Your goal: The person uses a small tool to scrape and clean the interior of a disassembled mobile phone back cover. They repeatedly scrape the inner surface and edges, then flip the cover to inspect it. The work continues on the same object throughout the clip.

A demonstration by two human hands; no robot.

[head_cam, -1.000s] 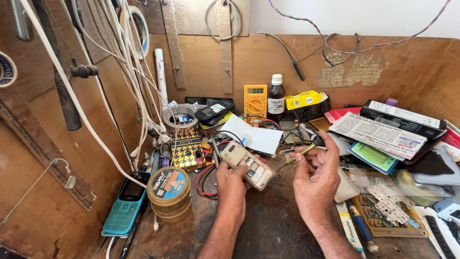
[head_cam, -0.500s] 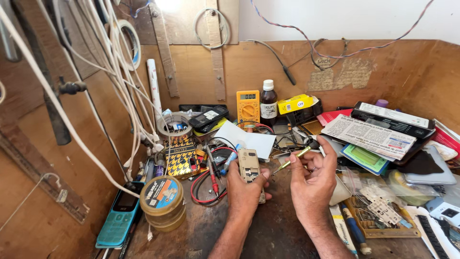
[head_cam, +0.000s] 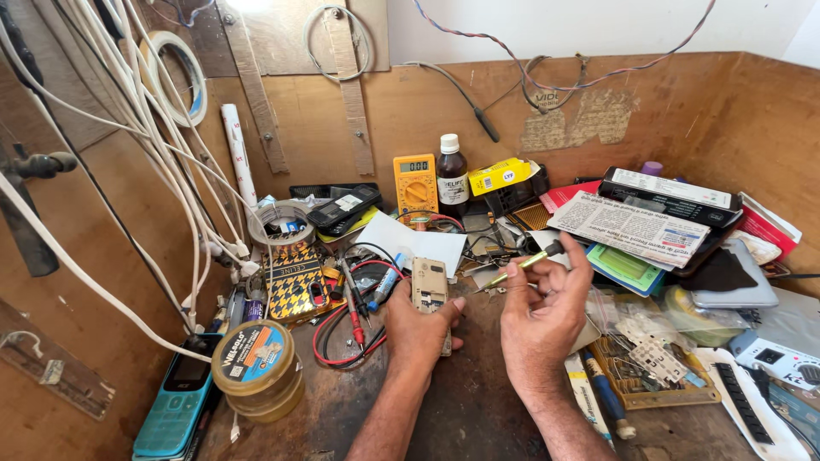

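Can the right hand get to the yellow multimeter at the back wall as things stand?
Probably not freely: the right hand is holding a green-handled screwdriver, and wires and small parts crowd the bench before the yellow multimeter. It would need to put the tool down first.

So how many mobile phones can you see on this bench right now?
3: a beige opened phone in the left hand, a teal phone at the bench's left front edge, a black phone by the yellow multimeter. Clutter may hide more.
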